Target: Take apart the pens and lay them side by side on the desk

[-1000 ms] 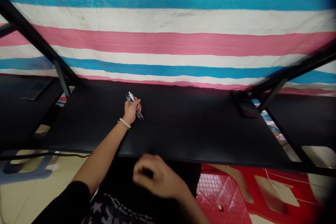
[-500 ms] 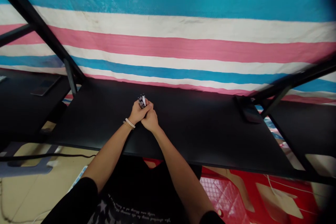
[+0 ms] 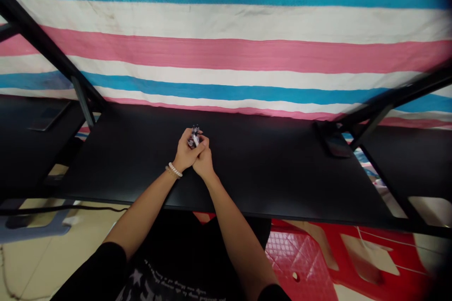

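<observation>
Just above the black tabletop [image 3: 268, 164], my two hands are cupped together around a small bunch of dark and whitish pieces [image 3: 195, 137]. What kind of pieces they are is too small to make out. My left hand [image 3: 184, 149], with pale bracelets at the wrist, wraps the bunch from the left, its thumb crossing over toward the right. Against it from the right presses my right hand [image 3: 204, 157], fingers curled. Most of the bunch is hidden by my fingers; its top sticks out above them.
A dark phone [image 3: 337, 143] lies at the table's right end beside a black frame bar [image 3: 379, 110]. Striped sheeting [image 3: 229, 54] hangs behind the table. A red plastic stool [image 3: 300, 258] stands below the front edge, and another flat dark device [image 3: 49, 115] lies on the left table.
Both hands have shifted slightly and tilted, and more of the bunch shows between them. The camera view has moved a little.
</observation>
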Demonstrator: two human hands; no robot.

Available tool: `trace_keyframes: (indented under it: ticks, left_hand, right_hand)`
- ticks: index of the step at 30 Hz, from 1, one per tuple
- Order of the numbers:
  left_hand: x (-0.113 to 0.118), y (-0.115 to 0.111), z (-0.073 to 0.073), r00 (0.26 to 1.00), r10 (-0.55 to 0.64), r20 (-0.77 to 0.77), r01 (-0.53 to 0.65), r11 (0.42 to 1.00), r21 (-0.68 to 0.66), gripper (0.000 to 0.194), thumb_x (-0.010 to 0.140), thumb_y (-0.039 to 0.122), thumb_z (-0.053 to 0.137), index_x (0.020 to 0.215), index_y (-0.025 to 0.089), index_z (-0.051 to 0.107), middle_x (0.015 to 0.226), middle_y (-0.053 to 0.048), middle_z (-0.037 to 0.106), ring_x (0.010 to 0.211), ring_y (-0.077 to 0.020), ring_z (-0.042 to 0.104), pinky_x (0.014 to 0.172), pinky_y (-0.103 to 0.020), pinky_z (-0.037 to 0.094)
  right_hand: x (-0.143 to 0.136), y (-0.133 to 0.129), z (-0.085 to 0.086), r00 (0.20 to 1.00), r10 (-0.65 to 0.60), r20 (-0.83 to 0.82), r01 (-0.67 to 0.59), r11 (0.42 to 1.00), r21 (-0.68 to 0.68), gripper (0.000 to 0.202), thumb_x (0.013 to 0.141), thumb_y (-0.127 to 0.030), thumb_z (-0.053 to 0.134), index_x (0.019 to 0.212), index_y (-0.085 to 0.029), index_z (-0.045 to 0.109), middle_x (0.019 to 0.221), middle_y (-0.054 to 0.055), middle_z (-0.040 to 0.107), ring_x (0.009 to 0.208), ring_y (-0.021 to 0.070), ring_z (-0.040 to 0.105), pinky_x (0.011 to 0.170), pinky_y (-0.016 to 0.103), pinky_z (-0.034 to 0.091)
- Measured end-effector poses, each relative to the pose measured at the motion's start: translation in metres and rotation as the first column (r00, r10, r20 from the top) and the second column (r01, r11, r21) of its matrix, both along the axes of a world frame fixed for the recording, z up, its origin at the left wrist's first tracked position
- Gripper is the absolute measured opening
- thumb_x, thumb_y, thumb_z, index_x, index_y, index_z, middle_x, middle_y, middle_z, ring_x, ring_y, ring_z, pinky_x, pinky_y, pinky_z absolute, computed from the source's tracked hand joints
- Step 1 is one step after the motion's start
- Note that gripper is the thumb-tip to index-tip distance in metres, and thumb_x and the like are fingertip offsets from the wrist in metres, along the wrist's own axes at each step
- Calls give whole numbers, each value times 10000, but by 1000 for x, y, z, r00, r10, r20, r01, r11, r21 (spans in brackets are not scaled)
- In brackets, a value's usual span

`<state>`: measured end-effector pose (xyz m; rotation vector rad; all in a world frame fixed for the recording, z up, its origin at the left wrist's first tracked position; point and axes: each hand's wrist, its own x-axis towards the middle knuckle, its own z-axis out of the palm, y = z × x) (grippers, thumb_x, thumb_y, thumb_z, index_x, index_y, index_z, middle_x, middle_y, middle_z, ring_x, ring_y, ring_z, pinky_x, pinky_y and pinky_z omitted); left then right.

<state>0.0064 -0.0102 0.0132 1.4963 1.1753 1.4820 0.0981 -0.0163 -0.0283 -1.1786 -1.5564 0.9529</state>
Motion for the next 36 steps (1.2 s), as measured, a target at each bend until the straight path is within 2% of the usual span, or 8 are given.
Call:
trace_keyframes:
  ticks: [4, 9, 13, 20, 23, 28, 31, 36]
  left_hand:
    - [-5, 8, -6, 998, 17, -56, -23, 993, -117, 314, 831, 445, 753, 940, 172, 641, 789, -1, 618, 679, -124, 543, 661, -255, 455]
    - [-12, 20, -10, 990, 57, -132, -87, 969, -232, 342, 903, 486, 623, 794, 162, 622, 672, 3, 584, 604, -125, 509, 579, -259, 392]
    - [-17, 26, -11, 967, 33, -253, -116, 940, -322, 447, 899, 538, 587, 638, 175, 558, 574, 3, 537, 538, -125, 472, 515, -269, 318]
    - [-19, 24, -5, 927, 50, -372, -183, 925, -332, 353, 830, 463, 681, 648, 174, 591, 587, 2, 577, 548, -134, 499, 532, -275, 323]
    - [-21, 23, -5, 915, 65, -397, -207, 922, -327, 331, 820, 443, 696, 650, 175, 601, 586, 1, 588, 552, -138, 515, 540, -275, 345]
    - [-24, 25, -13, 933, 65, -353, -178, 938, -298, 205, 815, 329, 714, 892, 139, 707, 785, -72, 735, 693, -182, 667, 663, -288, 491]
    - [-25, 23, -15, 924, 50, -379, -160, 951, -265, 275, 835, 313, 707, 1033, 122, 719, 880, -106, 768, 772, -210, 711, 740, -320, 539]
    - [-28, 17, -17, 855, 123, -504, -243, 953, -180, 452, 866, 314, 699, 1261, 99, 658, 1005, -140, 768, 889, -233, 724, 873, -375, 569]
  right_hand:
    - [-2, 1, 10, 988, -127, 93, 135, 987, -88, 455, 932, -345, 573, 1329, -205, 400, 1081, 150, 755, 1000, 339, 749, 864, 508, 588]
    - [2, 5, 22, 976, 21, 218, 18, 984, -175, 565, 907, -250, 574, 1421, -160, 358, 1072, 180, 752, 962, 359, 752, 853, 529, 585]
    - [12, 4, 28, 963, 144, 226, -99, 975, -200, 658, 895, -193, 563, 1503, -145, 315, 1247, 208, 693, 1093, 333, 722, 969, 514, 558]
    - [21, 0, 41, 921, 184, 343, -89, 958, -274, 667, 902, -244, 579, 1497, -44, 353, 1362, 274, 595, 1269, 359, 616, 1094, 513, 481]
    - [22, -2, 45, 896, 194, 400, -80, 955, -286, 622, 904, -258, 584, 1463, -54, 402, 1359, 265, 584, 1283, 351, 594, 1100, 502, 468]
    - [26, -4, 49, 880, 178, 441, -60, 961, -268, 506, 945, -305, 567, 1402, -106, 483, 1278, 209, 622, 1244, 315, 600, 1077, 472, 469]
    - [28, -5, 49, 870, 169, 464, -51, 966, -255, 478, 962, -291, 554, 1396, -98, 500, 1199, 187, 643, 1163, 291, 625, 1043, 446, 487]
    - [22, -12, 47, 846, 100, 523, 11, 978, -206, 520, 944, -274, 577, 1432, -119, 484, 1177, 174, 592, 1027, 271, 643, 977, 446, 524]
